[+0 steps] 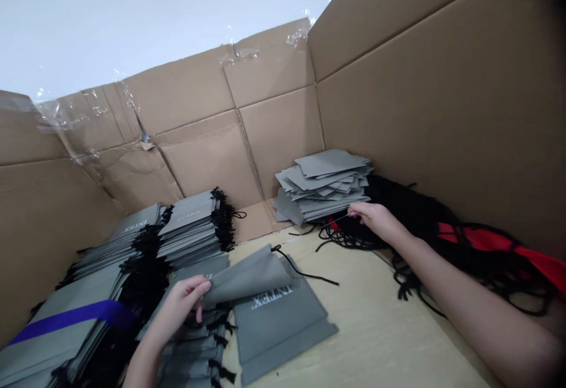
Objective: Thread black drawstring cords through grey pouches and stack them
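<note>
Grey felt pouches [278, 323] are showing white lettering [272, 298] beside the left hand [181, 305]. Black drawstrings [345, 237] and a red strap [481, 240] are lying beside the right hand [374, 220].

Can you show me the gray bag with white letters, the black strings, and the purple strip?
Gray bag [280, 330]: head view, on its flat lower part.
Black strings [342, 237]: head view, on the tangled loops.
Purple strip [75, 315]: head view, on its middle.

Taped corrugated cardboard sheets [274, 140] wall in a pale wooden tabletop [375, 329].
</note>
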Available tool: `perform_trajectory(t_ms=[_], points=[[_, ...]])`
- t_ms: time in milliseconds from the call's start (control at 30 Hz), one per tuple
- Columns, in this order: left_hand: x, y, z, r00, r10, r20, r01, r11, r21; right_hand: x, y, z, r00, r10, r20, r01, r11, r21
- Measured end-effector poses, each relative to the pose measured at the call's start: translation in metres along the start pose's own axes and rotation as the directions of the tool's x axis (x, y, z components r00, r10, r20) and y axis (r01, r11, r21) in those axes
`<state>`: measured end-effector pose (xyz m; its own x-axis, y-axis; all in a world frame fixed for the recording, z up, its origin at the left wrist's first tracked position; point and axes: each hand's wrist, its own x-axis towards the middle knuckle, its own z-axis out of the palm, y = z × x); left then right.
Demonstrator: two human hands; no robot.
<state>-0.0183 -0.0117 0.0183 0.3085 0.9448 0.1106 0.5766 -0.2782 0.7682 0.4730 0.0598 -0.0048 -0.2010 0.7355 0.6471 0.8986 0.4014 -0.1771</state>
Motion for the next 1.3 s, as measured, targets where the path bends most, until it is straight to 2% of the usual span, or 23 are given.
perform_trajectory(t_ms=[133, 233, 367, 433, 467, 533, 567, 600, 633, 700, 767, 900, 1067, 1300], points=[[-0.001, -0.003, 0.004, 0.996, -0.072, -0.050, 0.071, 0.997, -0.012, -0.001, -0.010, -0.005, 0.999, 0.047, 0.009, -0.046, 0.995, -0.089], [-0.001, -0.002, 0.008, 0.992, -0.084, -0.089, 0.089, 0.995, 0.044, 0.001, -0.030, -0.013, 0.996, 0.092, -0.018, -0.094, 0.979, -0.182], [0.001, 0.000, 0.012, 0.991, 0.045, -0.122, -0.029, 0.991, 0.133, 0.003, -0.082, -0.013, 0.989, 0.109, -0.097, -0.130, 0.960, -0.250], [0.002, 0.001, 0.014, 0.984, 0.123, -0.127, -0.100, 0.980, 0.173, 0.002, -0.115, -0.004, 0.995, 0.053, -0.082, -0.071, 0.970, -0.232], [0.002, 0.001, 0.015, 0.980, 0.150, -0.129, -0.125, 0.975, 0.185, 0.000, -0.132, 0.001, 0.998, -0.015, -0.057, 0.006, 0.988, -0.153], [0.002, 0.001, 0.016, 0.975, 0.179, -0.131, -0.152, 0.969, 0.193, -0.004, -0.161, 0.012, 0.983, -0.179, 0.047, 0.171, 0.976, 0.136], [0.002, 0.001, 0.017, 0.974, 0.188, -0.127, -0.161, 0.967, 0.197, -0.006, -0.171, 0.016, 0.952, -0.273, 0.139, 0.218, 0.923, 0.317], [0.002, 0.001, 0.017, 0.973, 0.195, -0.122, -0.168, 0.965, 0.202, -0.008, -0.178, 0.020, 0.925, -0.316, 0.211, 0.192, 0.869, 0.456], [0.002, 0.000, 0.018, 0.973, 0.199, -0.115, -0.172, 0.963, 0.205, -0.009, -0.182, 0.022, 0.905, -0.336, 0.262, 0.144, 0.820, 0.554], [0.002, 0.000, 0.018, 0.974, 0.201, -0.102, -0.176, 0.961, 0.211, -0.011, -0.182, 0.024, 0.885, -0.325, 0.332, 0.040, 0.765, 0.642], [0.003, 0.001, 0.019, 0.975, 0.202, -0.094, -0.178, 0.960, 0.215, -0.012, -0.176, 0.024, 0.875, -0.306, 0.375, -0.020, 0.752, 0.659], [0.003, 0.004, 0.020, 0.976, 0.203, -0.074, -0.184, 0.959, 0.214, -0.013, -0.167, 0.024, 0.824, -0.289, 0.487, -0.134, 0.736, 0.664], [0.002, 0.006, 0.021, 0.979, 0.199, -0.050, -0.184, 0.961, 0.206, -0.016, -0.167, 0.028, 0.795, -0.302, 0.526, -0.173, 0.718, 0.674], [0.002, 0.004, 0.021, 0.984, 0.175, -0.028, -0.167, 0.968, 0.186, -0.010, -0.161, 0.026, 0.811, -0.300, 0.501, -0.179, 0.689, 0.702]])
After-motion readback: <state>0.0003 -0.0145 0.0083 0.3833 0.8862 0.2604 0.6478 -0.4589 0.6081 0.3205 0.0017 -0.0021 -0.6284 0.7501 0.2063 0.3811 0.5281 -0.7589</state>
